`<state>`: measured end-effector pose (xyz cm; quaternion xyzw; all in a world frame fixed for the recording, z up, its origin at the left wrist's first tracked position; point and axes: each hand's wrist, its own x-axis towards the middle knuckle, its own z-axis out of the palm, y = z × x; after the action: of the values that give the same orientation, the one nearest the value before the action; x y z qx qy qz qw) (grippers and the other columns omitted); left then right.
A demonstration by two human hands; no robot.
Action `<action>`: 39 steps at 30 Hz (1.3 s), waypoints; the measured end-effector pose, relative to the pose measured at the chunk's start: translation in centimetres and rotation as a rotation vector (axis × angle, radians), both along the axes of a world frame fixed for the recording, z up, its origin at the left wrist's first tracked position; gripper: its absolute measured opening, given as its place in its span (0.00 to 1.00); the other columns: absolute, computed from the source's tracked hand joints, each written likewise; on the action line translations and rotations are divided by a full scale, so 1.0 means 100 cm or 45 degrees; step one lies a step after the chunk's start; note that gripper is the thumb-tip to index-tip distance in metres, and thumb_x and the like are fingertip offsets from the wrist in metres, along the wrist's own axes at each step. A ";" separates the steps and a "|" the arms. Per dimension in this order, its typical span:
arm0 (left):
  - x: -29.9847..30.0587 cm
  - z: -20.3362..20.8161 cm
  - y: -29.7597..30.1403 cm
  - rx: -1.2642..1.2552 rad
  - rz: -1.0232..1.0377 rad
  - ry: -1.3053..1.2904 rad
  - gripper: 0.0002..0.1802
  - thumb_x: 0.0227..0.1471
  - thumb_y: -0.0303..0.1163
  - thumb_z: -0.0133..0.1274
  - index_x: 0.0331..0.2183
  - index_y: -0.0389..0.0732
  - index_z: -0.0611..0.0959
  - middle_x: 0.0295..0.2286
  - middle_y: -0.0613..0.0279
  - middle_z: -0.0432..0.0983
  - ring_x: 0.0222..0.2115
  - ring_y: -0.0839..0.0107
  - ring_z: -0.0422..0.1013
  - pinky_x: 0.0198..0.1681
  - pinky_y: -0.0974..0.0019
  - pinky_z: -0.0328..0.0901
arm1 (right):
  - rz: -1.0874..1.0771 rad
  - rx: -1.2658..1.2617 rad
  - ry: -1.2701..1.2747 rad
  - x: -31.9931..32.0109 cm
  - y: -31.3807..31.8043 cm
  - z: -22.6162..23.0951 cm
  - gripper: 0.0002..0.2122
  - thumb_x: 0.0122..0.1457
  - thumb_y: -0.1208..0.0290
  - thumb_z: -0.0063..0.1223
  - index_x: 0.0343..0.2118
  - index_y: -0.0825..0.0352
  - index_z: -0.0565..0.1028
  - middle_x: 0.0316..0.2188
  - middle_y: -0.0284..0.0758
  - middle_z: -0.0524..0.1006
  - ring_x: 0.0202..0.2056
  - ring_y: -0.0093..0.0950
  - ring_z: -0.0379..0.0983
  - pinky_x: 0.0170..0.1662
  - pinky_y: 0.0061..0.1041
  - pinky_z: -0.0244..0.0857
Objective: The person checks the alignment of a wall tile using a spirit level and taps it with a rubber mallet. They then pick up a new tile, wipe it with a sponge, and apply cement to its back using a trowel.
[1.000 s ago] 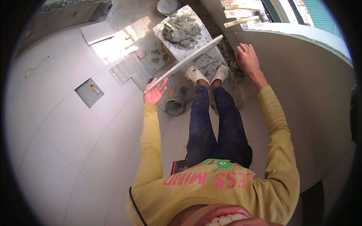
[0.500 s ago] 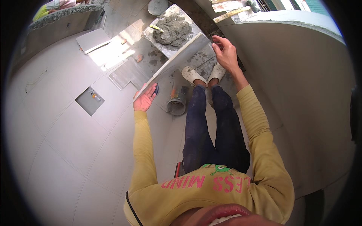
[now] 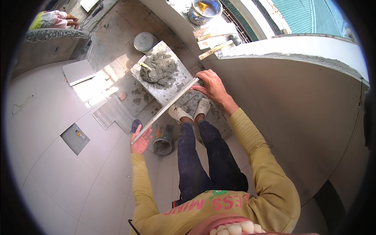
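A pale, flat tile (image 3: 166, 108) is held on edge between my hands, so mostly its thin side shows. My left hand (image 3: 141, 141) grips its near left end, with the tile between thumb and fingers. At the far right end, my right hand (image 3: 211, 86) closes around the corner. Just beyond the tile, a heap of wet grey mortar (image 3: 159, 70) lies on a square board (image 3: 172, 93). A tool with a yellow handle (image 3: 144, 65) sticks out of the mortar.
A bucket with tools (image 3: 162, 144) stands left of my legs. Cut tile (image 3: 112, 114) and a loose tile (image 3: 77, 73) lie left, near a floor recess (image 3: 75, 139). A round grey bucket (image 3: 145, 42) is behind the board. The right-hand ledge holds a paint bucket (image 3: 205, 11). Another person (image 3: 58, 20) is far left.
My right hand, apart from the tile with its fingers loose before, now grips the tile's far end. The tile has turned more edge-on. The view has shifted, showing more of the ledge.
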<state>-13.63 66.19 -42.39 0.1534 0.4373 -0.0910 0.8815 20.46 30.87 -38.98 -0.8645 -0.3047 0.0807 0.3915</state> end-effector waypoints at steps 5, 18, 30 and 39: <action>0.002 0.012 -0.015 -0.004 0.059 0.103 0.34 0.60 0.34 0.48 0.65 0.39 0.59 0.56 0.38 0.70 0.56 0.46 0.70 0.53 0.43 0.70 | 0.002 -0.185 0.223 -0.004 -0.023 0.020 0.13 0.56 0.80 0.57 0.44 0.63 0.79 0.40 0.37 0.80 0.39 0.40 0.76 0.44 0.36 0.72; -0.072 0.002 -0.083 -0.141 0.143 0.697 0.22 0.58 0.29 0.53 0.52 0.31 0.75 0.47 0.48 0.78 0.50 0.54 0.75 0.55 0.52 0.70 | -0.940 -0.008 0.226 0.304 0.019 -0.128 0.20 0.58 0.68 0.54 0.53 0.69 0.77 0.39 0.46 0.83 0.41 0.33 0.82 0.47 0.30 0.73; -0.069 0.014 -0.137 0.083 0.078 0.797 0.28 0.59 0.29 0.48 0.59 0.29 0.70 0.52 0.48 0.75 0.51 0.55 0.75 0.56 0.55 0.70 | -0.076 -0.861 -0.208 0.521 0.032 -0.354 0.26 0.60 0.61 0.54 0.54 0.76 0.63 0.45 0.60 0.77 0.48 0.61 0.74 0.53 0.51 0.66; -0.099 0.011 -0.148 -0.016 0.201 0.775 0.27 0.60 0.27 0.52 0.60 0.32 0.71 0.50 0.51 0.76 0.48 0.60 0.76 0.54 0.57 0.71 | -0.280 -0.846 -0.147 0.527 0.008 -0.372 0.22 0.60 0.56 0.48 0.45 0.72 0.75 0.45 0.60 0.77 0.50 0.58 0.74 0.54 0.49 0.67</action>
<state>-23.48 51.36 -41.31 0.0793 0.6910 -0.0668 0.7154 73.15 31.62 -76.20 -0.9754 -0.1885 0.0839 0.0773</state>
